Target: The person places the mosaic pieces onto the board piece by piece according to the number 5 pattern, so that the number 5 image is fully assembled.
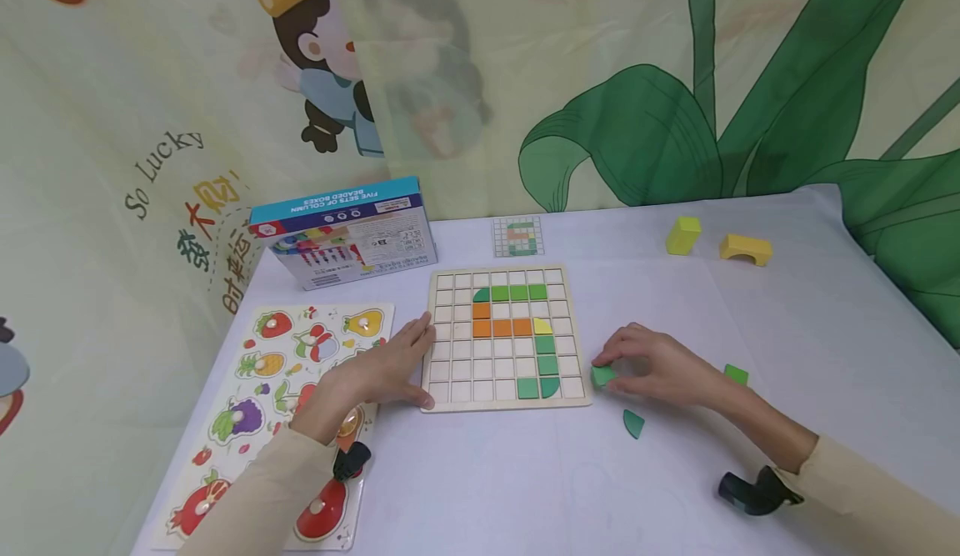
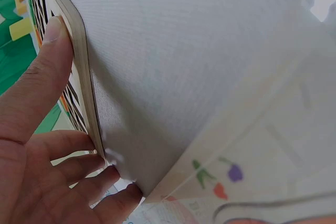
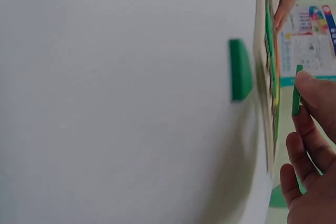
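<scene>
Left hand (image 1: 390,364) lies flat, steadying the board (image 1: 504,338); right hand (image 1: 651,364) pinches a green tile (image 1: 602,375); best lift it level, clear of the rim.

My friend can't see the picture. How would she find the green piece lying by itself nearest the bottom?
Start at the wooden grid board in the middle of the white table. Look just past its near right corner, below the right hand. There lies the green piece, a quarter-round with one curved edge, unlike the square green piece farther right.
</scene>
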Demonstrator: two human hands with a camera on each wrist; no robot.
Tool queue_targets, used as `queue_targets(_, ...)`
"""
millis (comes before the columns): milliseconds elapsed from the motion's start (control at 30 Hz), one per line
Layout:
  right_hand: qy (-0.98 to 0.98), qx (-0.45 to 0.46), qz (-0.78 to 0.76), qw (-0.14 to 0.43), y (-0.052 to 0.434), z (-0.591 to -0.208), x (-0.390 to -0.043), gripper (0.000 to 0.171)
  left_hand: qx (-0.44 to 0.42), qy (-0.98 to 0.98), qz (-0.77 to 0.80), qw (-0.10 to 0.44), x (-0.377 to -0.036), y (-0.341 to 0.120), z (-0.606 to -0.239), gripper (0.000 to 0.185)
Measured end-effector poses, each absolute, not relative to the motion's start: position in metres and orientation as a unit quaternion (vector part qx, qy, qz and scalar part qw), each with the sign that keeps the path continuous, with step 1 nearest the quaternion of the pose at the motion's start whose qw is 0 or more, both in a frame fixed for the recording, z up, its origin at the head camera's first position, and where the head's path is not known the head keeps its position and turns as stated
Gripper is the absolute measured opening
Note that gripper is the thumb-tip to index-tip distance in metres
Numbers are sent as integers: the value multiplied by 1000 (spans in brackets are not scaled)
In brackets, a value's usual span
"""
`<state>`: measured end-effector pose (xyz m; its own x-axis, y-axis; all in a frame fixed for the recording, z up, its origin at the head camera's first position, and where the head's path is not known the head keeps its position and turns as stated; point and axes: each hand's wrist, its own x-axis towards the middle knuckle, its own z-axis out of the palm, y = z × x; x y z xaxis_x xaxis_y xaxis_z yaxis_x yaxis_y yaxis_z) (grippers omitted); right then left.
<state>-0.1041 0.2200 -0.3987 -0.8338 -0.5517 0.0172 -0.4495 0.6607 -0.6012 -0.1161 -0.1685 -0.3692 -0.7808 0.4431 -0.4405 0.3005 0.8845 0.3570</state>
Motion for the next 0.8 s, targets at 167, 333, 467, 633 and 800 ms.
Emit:
queue_targets(167,894,-289,-326,102,181,-394,-114,27,192,934,138,268,-116,-168,-370,101)
queue_targets(333,887,-323,-315,99,143,-396,-114,23,190,933,139,271,-116,-168,-370,102)
queue_targets(467,882,-347,-307,86,120,-400,-111,21,192,935,133,268,-116,-168,-370,102)
queue_targets(633,884,-368,-283,63,103,-403,-106,21,194,936,133,263,-116,-168,-369,101)
queue_targets(800,893,-359,-268,48,98,-406,-105,22,199,936,127,262,-117,-168,-369,102)
